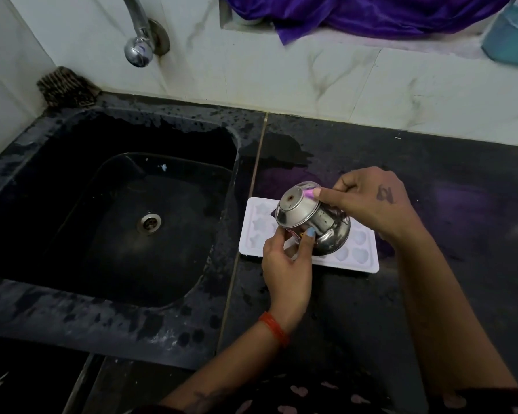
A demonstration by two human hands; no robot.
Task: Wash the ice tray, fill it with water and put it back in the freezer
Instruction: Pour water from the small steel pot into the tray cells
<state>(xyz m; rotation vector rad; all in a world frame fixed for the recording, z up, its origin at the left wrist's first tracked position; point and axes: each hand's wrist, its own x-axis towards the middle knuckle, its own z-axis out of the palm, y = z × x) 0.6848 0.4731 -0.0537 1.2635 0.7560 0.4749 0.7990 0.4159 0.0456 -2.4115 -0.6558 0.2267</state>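
Note:
A white ice tray (360, 258) with star and heart moulds lies flat on the black counter (431, 180), just right of the sink. Above it, both my hands hold a small steel pot (302, 216) tipped steeply over the tray, its base turned up toward me. My left hand (284, 264) grips the pot's lower near side with thumb and fingers. My right hand (368, 201) holds its far upper side, thumb pressed on the base rim. The pot hides the tray's middle; I cannot tell whether water is flowing.
A deep black sink (72, 303) with a steel drain (149, 223) sits at left, a chrome tap (138, 49) on the tiled wall above it. A scrub brush (65, 88) rests in the back corner. Purple cloth (356, 13) and a teal container (512, 40) fill the ledge.

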